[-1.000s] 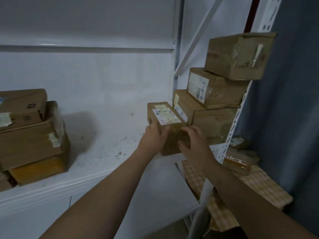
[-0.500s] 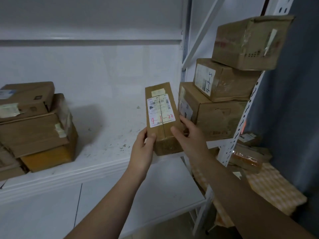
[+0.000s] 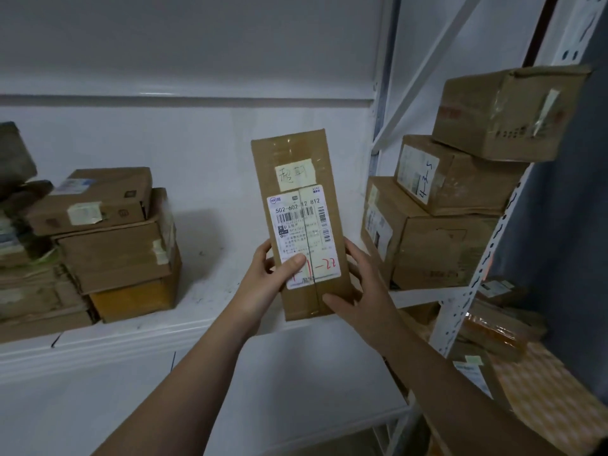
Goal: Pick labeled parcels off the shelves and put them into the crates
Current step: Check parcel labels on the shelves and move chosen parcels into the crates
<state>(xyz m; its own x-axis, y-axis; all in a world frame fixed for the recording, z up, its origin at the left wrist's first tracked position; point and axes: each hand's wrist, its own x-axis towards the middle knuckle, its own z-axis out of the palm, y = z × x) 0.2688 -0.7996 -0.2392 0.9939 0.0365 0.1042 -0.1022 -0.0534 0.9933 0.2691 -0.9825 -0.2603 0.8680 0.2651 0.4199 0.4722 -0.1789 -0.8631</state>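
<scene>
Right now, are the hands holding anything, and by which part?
Yes. Both hands grip the labeled parcel by its lower end: left hand on the left edge, thumb over the label; right hand on the lower right edge.

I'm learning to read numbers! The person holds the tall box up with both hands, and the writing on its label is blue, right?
Not quite. In the head view both hands hold the tall box, but the handwriting on its label is red.

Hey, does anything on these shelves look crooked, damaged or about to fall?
Yes. The top box of the right-hand stack sits skewed and overhangs the box beneath, with tape peeling at its side. The parcel in both hands looks intact.
</scene>
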